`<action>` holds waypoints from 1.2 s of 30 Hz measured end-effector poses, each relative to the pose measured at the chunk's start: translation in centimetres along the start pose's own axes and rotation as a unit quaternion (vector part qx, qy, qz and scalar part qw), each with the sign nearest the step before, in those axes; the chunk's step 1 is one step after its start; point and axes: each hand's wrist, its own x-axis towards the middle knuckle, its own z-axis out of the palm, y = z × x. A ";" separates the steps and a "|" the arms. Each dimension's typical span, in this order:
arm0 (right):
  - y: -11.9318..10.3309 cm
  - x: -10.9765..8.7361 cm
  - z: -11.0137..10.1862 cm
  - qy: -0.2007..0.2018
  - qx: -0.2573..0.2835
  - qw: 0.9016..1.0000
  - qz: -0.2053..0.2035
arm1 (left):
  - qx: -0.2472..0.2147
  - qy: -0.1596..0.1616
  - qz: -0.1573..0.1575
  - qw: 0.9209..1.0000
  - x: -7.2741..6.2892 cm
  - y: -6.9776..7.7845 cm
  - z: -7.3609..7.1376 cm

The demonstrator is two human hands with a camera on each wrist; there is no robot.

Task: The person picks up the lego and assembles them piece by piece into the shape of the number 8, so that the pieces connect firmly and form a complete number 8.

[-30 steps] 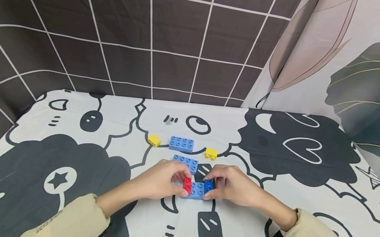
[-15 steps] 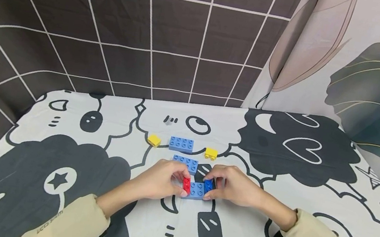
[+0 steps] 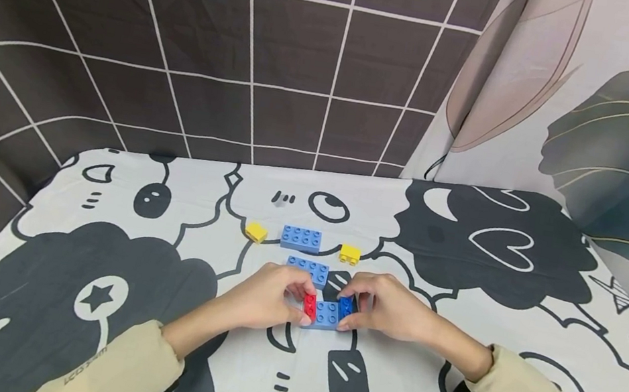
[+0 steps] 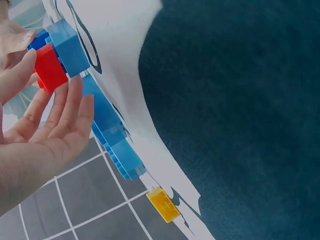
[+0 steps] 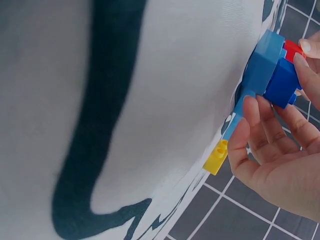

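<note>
A light-blue building brick (image 3: 326, 315) lies in front of the person on the patterned cloth. On its left end sits a small red brick (image 3: 309, 306), pinched between the thumb and fingers of my left hand (image 3: 265, 296). A small dark-blue brick (image 3: 345, 306) sits on the right end, and my right hand (image 3: 392, 309) pinches it the same way. Between these two bricks, studs of the light-blue one show. Seen from the left wrist, the red brick (image 4: 50, 68) stands against the light-blue brick (image 4: 70, 49); the right wrist view shows the dark-blue brick (image 5: 281, 83) against it too.
Just behind the hands lies a second light-blue brick (image 3: 308, 271), and farther back a third one (image 3: 300, 239). Small yellow bricks flank that one, left (image 3: 255, 232) and right (image 3: 350, 254). Beyond the black-and-white cloth (image 3: 290, 362) rises a dark gridded fabric (image 3: 294, 44).
</note>
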 end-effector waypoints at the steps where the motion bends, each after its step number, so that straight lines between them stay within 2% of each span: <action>1: 0.0 0.0 0.0 0.000 0.000 1.000 0.000 | 0.001 0.000 0.000 1.000 0.0 0.0 0.0; 12: 0.1 0.0 -0.1 -0.003 0.000 1.000 -0.005 | 0.003 -0.009 -0.006 1.000 0.0 -0.2 0.0; 19: 0.2 -0.2 -0.4 -0.022 0.008 1.000 0.008 | 0.012 -0.014 -0.007 1.000 0.0 0.0 -0.1; 29: 0.5 -0.4 -0.5 -0.027 0.029 0.999 0.014 | 0.017 -0.036 0.005 0.999 0.1 -0.2 -1.1; 32: 0.5 -0.4 -0.5 -0.026 0.033 0.999 0.017 | 0.013 -0.020 0.002 1.000 0.2 -0.5 -1.7; 36: 0.5 -0.5 -0.5 -0.027 0.036 0.999 0.023 | 0.005 0.015 -0.032 0.999 0.5 -1.3 -2.5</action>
